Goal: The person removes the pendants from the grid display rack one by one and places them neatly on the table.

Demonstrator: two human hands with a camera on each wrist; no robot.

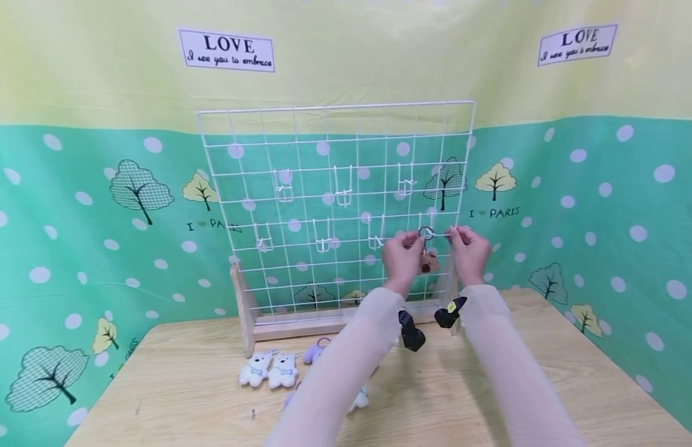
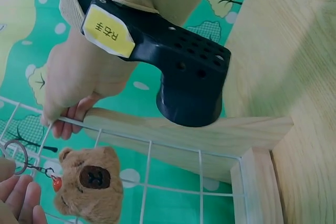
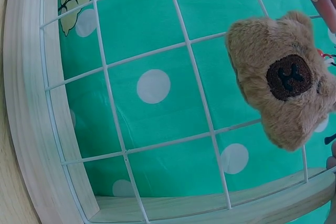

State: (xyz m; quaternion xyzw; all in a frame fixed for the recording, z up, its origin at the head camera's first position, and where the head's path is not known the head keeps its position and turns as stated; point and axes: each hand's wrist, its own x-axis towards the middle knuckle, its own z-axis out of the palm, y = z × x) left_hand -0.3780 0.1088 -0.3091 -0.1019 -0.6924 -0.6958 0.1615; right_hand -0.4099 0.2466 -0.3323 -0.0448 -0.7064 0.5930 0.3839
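Observation:
My left hand (image 1: 403, 257) pinches the metal ring of a brown plush bear keychain (image 1: 428, 263) by a hook at the right of the white wire grid rack (image 1: 335, 108). In the left wrist view the ring (image 2: 20, 167) sits at the left fingertips, and a short chain with a red bell (image 2: 56, 183) joins it to the bear head. The bear's dark muzzle (image 3: 289, 77) shows up close in the right wrist view. At the rack's right side edge, the right hand (image 1: 469, 251) grips the wire, its fingers (image 2: 67, 124) curled round it.
White double-prong hooks (image 1: 343, 195) hang on the grid in two rows. Wooden feet (image 1: 244, 310) support the rack on the wooden table (image 1: 173, 372). White plush bears (image 1: 282, 370) and a purple plush (image 1: 312, 354) lie before it, partly behind the left sleeve.

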